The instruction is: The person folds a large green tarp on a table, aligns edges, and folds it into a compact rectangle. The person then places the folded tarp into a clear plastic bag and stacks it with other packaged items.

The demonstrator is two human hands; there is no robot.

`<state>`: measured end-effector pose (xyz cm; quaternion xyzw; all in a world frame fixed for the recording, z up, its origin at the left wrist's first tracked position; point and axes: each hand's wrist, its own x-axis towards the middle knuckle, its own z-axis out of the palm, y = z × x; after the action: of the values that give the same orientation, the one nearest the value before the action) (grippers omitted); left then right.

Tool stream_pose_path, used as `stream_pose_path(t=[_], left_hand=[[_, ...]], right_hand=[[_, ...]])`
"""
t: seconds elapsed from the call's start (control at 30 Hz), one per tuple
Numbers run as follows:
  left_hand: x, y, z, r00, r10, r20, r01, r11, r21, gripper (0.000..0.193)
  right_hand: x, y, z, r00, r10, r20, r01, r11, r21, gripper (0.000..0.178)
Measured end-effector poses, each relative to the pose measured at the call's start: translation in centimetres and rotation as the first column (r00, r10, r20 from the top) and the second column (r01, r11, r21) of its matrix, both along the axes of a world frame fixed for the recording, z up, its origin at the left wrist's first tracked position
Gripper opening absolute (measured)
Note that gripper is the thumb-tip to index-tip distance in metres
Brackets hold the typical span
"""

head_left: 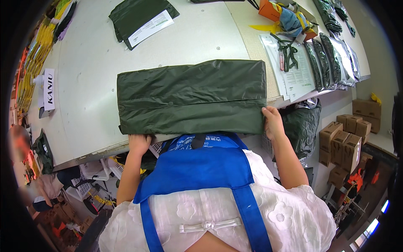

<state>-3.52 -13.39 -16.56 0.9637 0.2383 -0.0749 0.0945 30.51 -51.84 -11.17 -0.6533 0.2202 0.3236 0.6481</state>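
Observation:
A dark green waterproof garment (193,90), folded into a wide rectangle, lies in front of me along the near edge of the table. Its shiny cloth has a seam running across it and a few round snaps. My right hand (273,122) pinches the garment's right edge near the lower corner, thumb on top. At the lower left edge is my left hand (140,142), its fingers curled against the cloth and partly hidden by it.
On the pale table (84,88) lie another folded green garment (140,19) with a paper sheet (151,28), and printed sheets (294,71) with dark green straps. An orange box (270,10), bagged green packs (336,59) and a white sign (49,89) stand around. Cardboard boxes (346,134) are at right.

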Motion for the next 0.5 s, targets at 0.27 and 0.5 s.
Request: stream_pose_path(t=[0.27, 0.5], left_hand=[[-0.5, -0.6, 2.2, 0.998, 0.004, -0.069, -0.005, 1.0, -0.013, 0.05], [2.4, 6.6, 11.1, 0.793, 0.556, 0.248, -0.36, 0.757, -0.546, 0.034]], right_hand=[[-3.2, -1.1, -3.2, 0.6, 0.712, 0.366, -0.168, 0.56, -0.812, 0.044], [-1.5, 0.9, -3.2, 0.863, 0.445, 0.237, -0.3, 0.831, -0.468, 0.052]])
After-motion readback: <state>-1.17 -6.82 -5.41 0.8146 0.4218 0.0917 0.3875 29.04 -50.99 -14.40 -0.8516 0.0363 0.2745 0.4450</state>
